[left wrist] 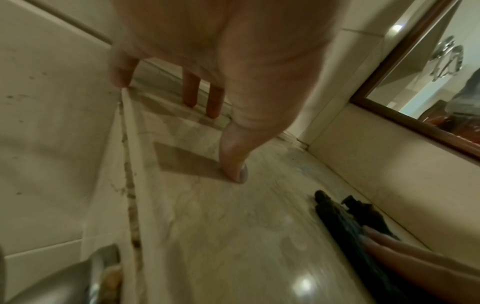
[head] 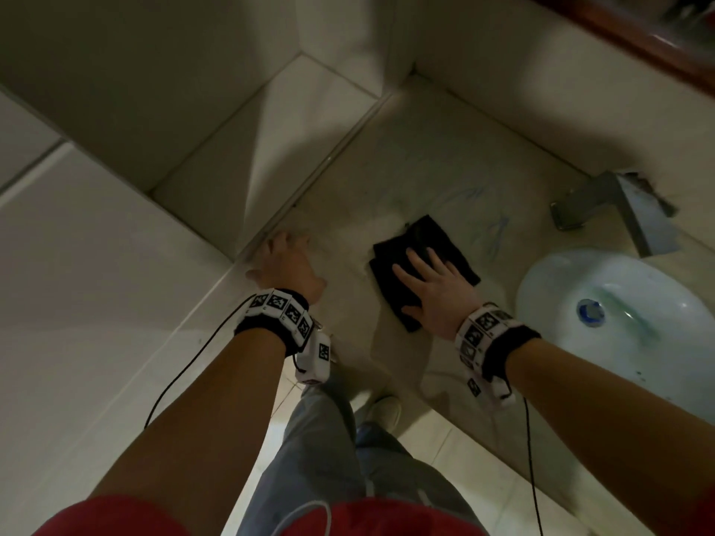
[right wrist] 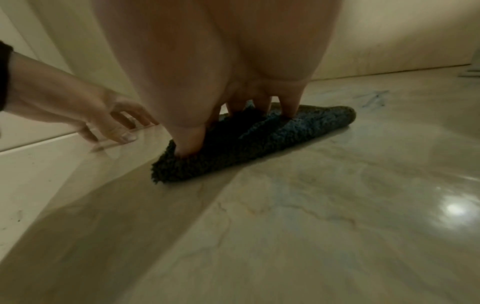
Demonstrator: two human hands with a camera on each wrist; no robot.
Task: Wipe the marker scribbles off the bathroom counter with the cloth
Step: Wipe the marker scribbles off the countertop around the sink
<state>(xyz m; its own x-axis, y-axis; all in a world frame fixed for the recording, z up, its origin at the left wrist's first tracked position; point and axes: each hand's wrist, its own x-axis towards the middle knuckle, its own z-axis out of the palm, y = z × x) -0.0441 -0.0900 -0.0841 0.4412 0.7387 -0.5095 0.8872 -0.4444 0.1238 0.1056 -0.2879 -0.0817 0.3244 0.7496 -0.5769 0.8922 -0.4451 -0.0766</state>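
A dark folded cloth [head: 421, 241] lies flat on the pale marble counter [head: 425, 164]. My right hand [head: 429, 282] presses on it with straight, spread fingers [right wrist: 289, 102]; the cloth [right wrist: 259, 139] bulges under them. Faint blue marker scribbles [head: 491, 230] show on the counter just beyond and right of the cloth, and again as scribbles [right wrist: 374, 97]. My left hand [head: 284, 265] rests with spread fingertips [left wrist: 235, 164] on the counter's left edge beside the wall, holding nothing. The cloth [left wrist: 345, 218] lies to its right.
A white sink basin [head: 619, 315] with a blue drain sits at the right. A grey metal faucet [head: 615, 206] stands behind it. Tiled walls close the left and back; a wood-framed mirror [left wrist: 420, 67] hangs above the back. The counter's front edge runs near my legs.
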